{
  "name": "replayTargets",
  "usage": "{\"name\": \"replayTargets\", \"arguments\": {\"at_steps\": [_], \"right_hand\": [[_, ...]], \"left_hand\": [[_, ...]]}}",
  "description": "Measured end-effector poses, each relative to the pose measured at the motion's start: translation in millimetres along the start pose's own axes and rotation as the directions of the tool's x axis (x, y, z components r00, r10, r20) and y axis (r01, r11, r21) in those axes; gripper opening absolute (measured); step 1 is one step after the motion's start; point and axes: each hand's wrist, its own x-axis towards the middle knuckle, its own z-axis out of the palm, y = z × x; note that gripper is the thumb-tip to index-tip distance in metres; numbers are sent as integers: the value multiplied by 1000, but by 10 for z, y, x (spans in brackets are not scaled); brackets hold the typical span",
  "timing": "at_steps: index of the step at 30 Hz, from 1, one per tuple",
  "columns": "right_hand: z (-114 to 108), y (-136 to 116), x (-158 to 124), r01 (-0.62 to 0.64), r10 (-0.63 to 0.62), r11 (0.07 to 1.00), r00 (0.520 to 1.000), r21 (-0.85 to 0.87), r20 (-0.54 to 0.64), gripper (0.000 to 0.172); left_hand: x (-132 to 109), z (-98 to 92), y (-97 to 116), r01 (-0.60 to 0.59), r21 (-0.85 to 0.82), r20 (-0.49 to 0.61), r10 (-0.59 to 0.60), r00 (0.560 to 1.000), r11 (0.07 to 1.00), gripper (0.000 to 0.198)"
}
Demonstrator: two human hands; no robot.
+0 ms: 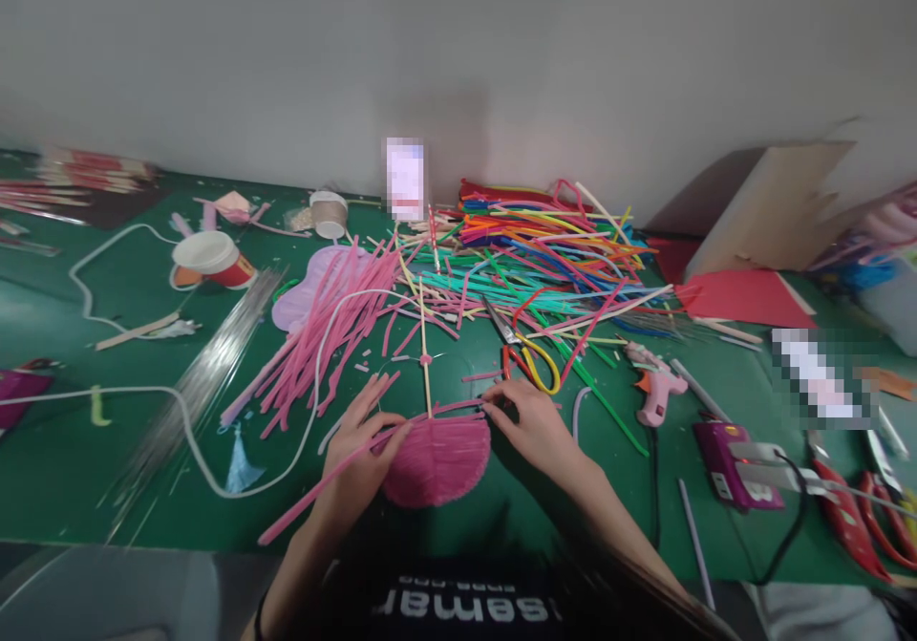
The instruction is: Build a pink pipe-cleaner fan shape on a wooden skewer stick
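A round pink fan-like piece (437, 464) made of pipe cleaners lies at the table's front, a thin wooden stick (424, 335) running up from it. My left hand (365, 445) pinches a long pink pipe cleaner (305, 501) between thumb and fingers at the piece's upper left edge. From there the strand runs across the stick to the right. At the upper right edge, my right hand (526, 421) has its thumb and fingertips closed on the strand's other end. A small pink bead-like knot (425, 360) sits on the stick.
Pink pipe cleaners (351, 326) lie beyond my left hand, many coloured ones (551, 230) farther back. Yellow-handled scissors (539, 359), a pink glue gun (659, 388) and a purple box (735, 464) are on the right. Wires (207, 383), a white cord (193, 440) and a paper cup (215, 259) lie left.
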Motion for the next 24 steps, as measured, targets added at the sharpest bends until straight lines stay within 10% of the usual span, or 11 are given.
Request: {"name": "replayTargets", "arguments": {"at_steps": [24], "right_hand": [[95,-381,-3,104,-127,965,989,242,82,4]], "left_hand": [[10,21,77,15,52,24,-16,1000,999,16]]}}
